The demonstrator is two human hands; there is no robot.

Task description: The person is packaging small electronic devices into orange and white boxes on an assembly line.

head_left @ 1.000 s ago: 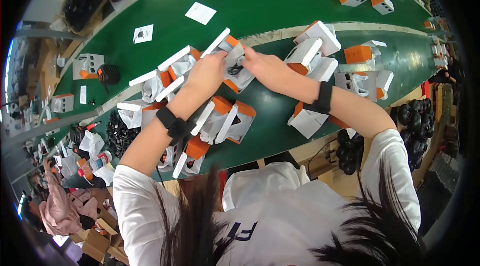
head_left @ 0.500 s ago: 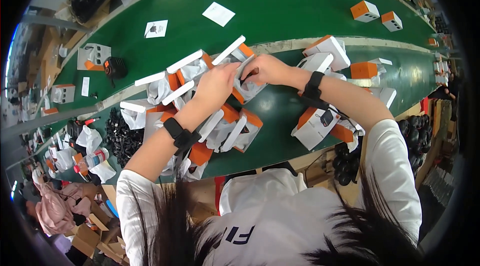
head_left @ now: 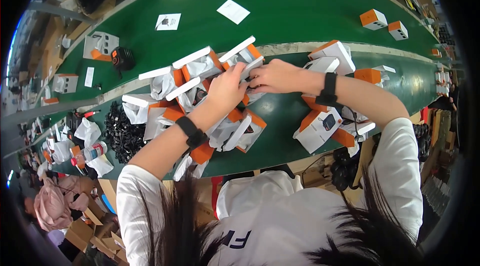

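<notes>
My left hand grips the near side of an open white-and-orange carton, its fingers closed along the edge. At the same carton's mouth, my right hand has its fingers bent inward and pressed together; whatever they pinch is hidden. Both hands nearly meet there. Just beyond stands another open carton with its white flap raised. More open cartons crowd around my left forearm, with white wrapping and some dark items showing inside. Each of my wrists wears a black band.
Right of my hands lie a white carton and other open cartons. Black cables are heaped at left beside a bottle. On the green belt are paper sheets, small cartons and a black-and-orange device.
My right hand has turned, its fingers now bent down at the carton's mouth. My left hand has shifted slightly to the right with the carton. The whole view has also shifted a little.
</notes>
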